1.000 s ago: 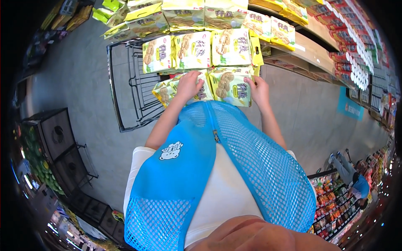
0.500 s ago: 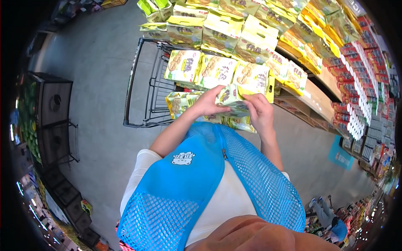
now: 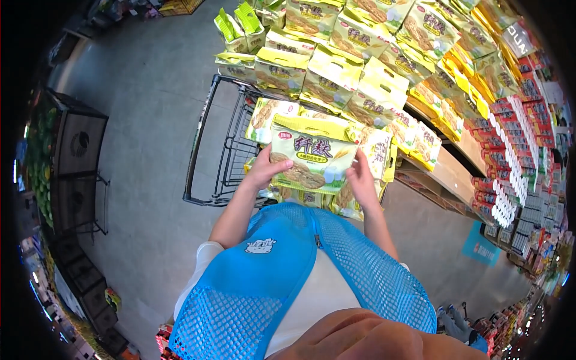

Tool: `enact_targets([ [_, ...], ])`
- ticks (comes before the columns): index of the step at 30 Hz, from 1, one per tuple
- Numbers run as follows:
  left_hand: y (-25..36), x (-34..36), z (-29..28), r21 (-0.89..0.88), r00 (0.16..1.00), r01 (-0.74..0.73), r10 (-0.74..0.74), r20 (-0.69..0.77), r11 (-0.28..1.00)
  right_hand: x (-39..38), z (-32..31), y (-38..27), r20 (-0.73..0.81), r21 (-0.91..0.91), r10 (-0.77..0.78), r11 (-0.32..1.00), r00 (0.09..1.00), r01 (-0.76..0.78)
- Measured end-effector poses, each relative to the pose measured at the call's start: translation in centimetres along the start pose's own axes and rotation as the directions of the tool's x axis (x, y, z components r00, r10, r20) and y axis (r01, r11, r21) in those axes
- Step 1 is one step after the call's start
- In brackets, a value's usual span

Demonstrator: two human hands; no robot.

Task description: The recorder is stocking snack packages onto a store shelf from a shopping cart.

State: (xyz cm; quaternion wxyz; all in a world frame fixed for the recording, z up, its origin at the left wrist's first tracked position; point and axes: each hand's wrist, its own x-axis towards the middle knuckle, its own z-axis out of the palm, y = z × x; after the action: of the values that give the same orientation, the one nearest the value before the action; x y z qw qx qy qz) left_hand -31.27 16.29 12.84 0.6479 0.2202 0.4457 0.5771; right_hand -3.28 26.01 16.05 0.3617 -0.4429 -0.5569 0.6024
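Note:
I hold a yellow-green biscuit bag (image 3: 315, 155) with its printed front facing up and its top band pointing away from me. My left hand (image 3: 267, 170) grips the bag's left end, thumb across the front. My right hand (image 3: 361, 180) holds the lower right edge, its fingers partly hidden behind the bag. Beneath and beyond it, more biscuit bags (image 3: 264, 118) lie in a black wire shopping cart (image 3: 204, 135), partly covered by the held one.
Rows of similar upright bags (image 3: 331, 78) stand on a display just beyond the cart. A wooden shelf (image 3: 447, 147) runs along the right, with red cans (image 3: 498, 159) stacked farther right. Dark crates (image 3: 78, 147) of green produce stand at the left. A person (image 3: 459, 324) is at the lower right.
The biscuit bag has turned from edge-on to front up, and both hands have spread to its two ends. My view has shifted, so the cart and display sit lower.

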Motion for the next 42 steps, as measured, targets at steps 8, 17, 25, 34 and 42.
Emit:
enact_targets([
  [8,4.5,5.6,0.2,0.260,0.962,-0.156,0.206,-0.178,0.953,6.8,3.5,-2.3,0.237,-0.143,0.226,0.970,0.945,-0.196],
  [17,11.4,17.5,-3.6,0.644,0.797,-0.371,0.585,-0.148,0.669,21.4,8.0,-1.8,0.209,-0.249,-0.162,0.945,0.965,0.212],
  [25,19.1,32.3,-5.9,0.664,0.709,-0.479,0.699,-0.094,0.575,36.8,11.6,-2.8,0.076,-0.310,-0.300,0.899,0.951,0.309],
  [34,17.5,33.8,-5.8,0.944,0.795,0.234,0.513,-0.323,0.232,37.3,12.6,-2.2,-0.067,-0.806,-0.176,0.590,0.982,0.051],
  [42,14.0,31.4,-7.9,0.965,0.683,-0.010,0.707,-0.186,0.264,34.1,8.8,1.1,0.018,-0.825,-0.314,0.532,0.949,0.191],
])
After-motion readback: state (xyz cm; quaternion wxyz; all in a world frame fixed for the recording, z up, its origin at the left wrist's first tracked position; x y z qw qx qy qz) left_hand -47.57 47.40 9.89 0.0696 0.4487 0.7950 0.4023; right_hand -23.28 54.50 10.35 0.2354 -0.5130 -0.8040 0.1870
